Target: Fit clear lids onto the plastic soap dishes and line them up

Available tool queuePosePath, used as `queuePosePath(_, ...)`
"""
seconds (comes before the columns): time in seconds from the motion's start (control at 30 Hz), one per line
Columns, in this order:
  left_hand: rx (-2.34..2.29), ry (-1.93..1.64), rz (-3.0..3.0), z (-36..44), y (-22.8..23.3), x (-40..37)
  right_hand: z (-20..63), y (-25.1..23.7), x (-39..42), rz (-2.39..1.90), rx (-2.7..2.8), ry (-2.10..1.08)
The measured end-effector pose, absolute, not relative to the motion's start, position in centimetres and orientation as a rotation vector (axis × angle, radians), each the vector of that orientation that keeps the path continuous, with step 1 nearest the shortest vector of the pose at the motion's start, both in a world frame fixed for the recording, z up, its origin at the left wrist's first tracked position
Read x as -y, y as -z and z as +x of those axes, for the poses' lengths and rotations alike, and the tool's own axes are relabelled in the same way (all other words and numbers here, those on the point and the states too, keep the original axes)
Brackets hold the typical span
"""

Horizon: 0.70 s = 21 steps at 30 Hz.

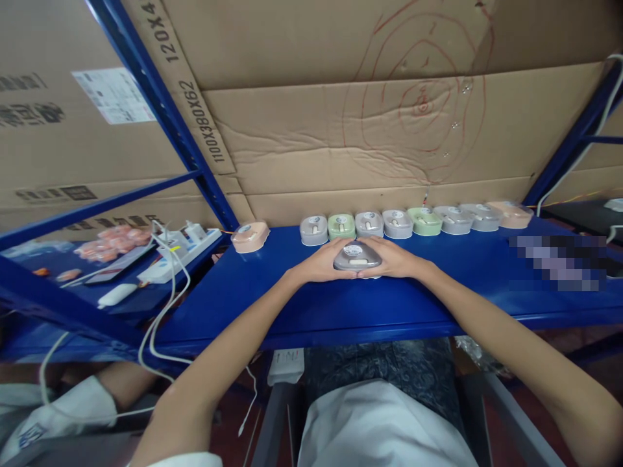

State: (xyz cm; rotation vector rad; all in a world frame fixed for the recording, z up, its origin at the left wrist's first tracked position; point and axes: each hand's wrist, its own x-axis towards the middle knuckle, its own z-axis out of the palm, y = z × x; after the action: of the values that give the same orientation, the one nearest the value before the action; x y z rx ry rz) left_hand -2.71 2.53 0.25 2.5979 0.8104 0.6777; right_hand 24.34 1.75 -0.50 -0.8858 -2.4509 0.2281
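Note:
Both my hands grip one grey rounded device [357, 257] on the blue shelf [292, 305]. My left hand [321, 263] cups its left side and my right hand [392, 259] cups its right side, fingers wrapped around the edges. The device has a round dial and a small oval slot on top. Just behind it stands a row of several similar devices [396, 222] in grey, green and peach, side by side along the cardboard wall. A single peach device [250, 236] sits apart at the left end.
A white power strip [180, 254] with plugs and white cables [163, 305] lies left of the shelf, beside orange packets [114, 241]. Blue rack posts [160, 110] and cardboard sheets [365, 130] close the back. Another person's sleeve [63, 405] shows at bottom left.

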Motion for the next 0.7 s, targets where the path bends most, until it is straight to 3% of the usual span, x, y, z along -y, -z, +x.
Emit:
queuePosePath(0.37, -0.849, -0.612, 2.621, -2.9, 0.3, -2.6, 23.8, 1.0, -1.2, -0.964, 2.417, -0.149)
queuePosePath(0.7, -0.818, -0.620, 2.669, -2.8, -1.0, -1.8, 24.0, 0.8, -2.1, -0.768, 2.388, -0.282)
